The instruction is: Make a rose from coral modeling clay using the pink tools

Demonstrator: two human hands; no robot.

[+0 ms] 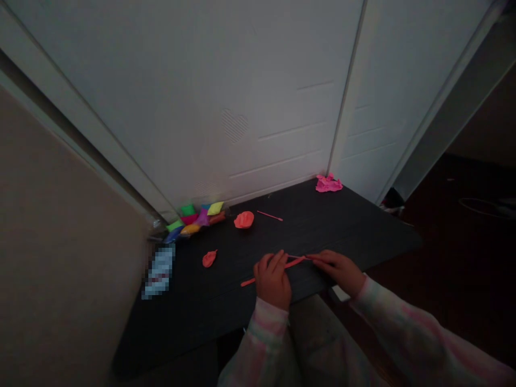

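Note:
A thin strip of orange modelling clay lies on the dark table, its left end sticking out past my left hand. That hand is closed over the strip's middle, fingers bent and pressed down. My right hand pinches a thin pink stick at the strip's right end. The stick runs just above the strip toward my left fingertips; whether they touch it I cannot tell. Left of my hands lies a small orange clay piece. Farther back are a larger, rounded orange clay piece and another thin pink stick.
Several coloured packets lie at the back left of the black table. A blurred-out pale item is near the left edge. Pink clay sits at the back right corner, against the white panelled door.

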